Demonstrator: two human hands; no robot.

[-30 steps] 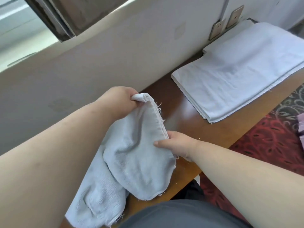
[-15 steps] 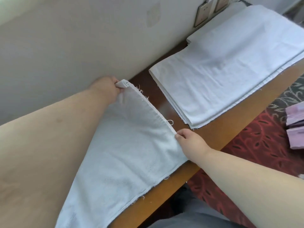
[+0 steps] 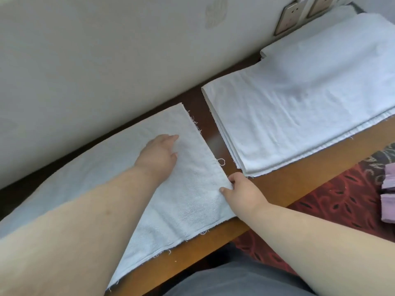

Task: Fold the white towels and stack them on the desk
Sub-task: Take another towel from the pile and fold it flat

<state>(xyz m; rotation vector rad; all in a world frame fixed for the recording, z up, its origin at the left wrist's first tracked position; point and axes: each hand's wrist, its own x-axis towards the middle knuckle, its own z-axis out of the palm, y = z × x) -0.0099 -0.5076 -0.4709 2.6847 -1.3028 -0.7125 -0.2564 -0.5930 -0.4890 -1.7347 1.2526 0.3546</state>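
A white towel point(image 3: 192, 199) lies flat on the brown wooden desk point(image 3: 277, 189), stretching from the left edge to the middle, with frayed threads along its right edge. My left hand point(image 3: 159, 154) lies flat on the towel, fingers straight, pressing it near the far right part. My right hand point(image 3: 241, 189) pinches the towel's near right corner at the desk's front. To the right lies a stack of folded white towels point(image 3: 299, 107), a narrow strip of desk between it and the flat towel.
A pale wall point(image 3: 106, 60) runs along the desk's far edge, with two sockets point(image 3: 288, 18) at the top right. Red patterned carpet point(image 3: 331, 199) lies below the desk front, with purple cloth point(image 3: 389, 193) at the right edge. My grey-clad lap point(image 3: 224, 278) is at the bottom.
The towel went from hanging bunched in both hands to lying spread flat on the desk. My left hand let go of the far corner and now presses flat on the cloth.
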